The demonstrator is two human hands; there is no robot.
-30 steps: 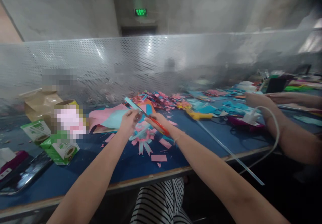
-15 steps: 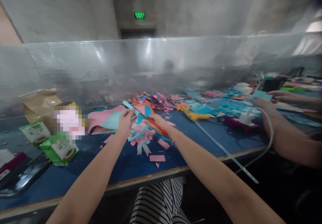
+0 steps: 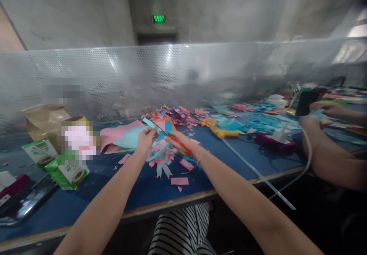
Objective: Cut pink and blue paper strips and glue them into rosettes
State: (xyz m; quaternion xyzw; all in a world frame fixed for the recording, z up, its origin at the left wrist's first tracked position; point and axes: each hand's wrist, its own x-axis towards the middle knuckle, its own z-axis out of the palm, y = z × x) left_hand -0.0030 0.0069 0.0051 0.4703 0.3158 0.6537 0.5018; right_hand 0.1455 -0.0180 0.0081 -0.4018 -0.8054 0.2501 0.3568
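Observation:
Between the fingers of my left hand [image 3: 146, 138] is a light blue paper strip [image 3: 149, 122], its free end sticking up to the left. My right hand [image 3: 179, 140] is closed round the orange-red handles of a pair of scissors [image 3: 181, 146]. The scissor blades reach up-left toward the strip, at or against it; the exact contact is too small to tell. Below both hands lies a heap of pink and light blue cut paper pieces [image 3: 162, 161]. Pink and light blue sheets [image 3: 122, 137] rest beside my left hand.
A yellow glue gun [image 3: 225, 132] lies right of my hands, near a clear stick [image 3: 258, 174] overhanging the table edge. Green-white boxes [image 3: 69, 172] and a phone [image 3: 27, 203] sit at left. A co-worker's hands [image 3: 321, 113] hold light blue paper at right. A perforated screen [image 3: 114, 75] stands behind.
My left hand has shifted slightly right and its fingers have drawn closer together on the strip. The scissors have barely moved. The co-worker's hands have moved right with their paper.

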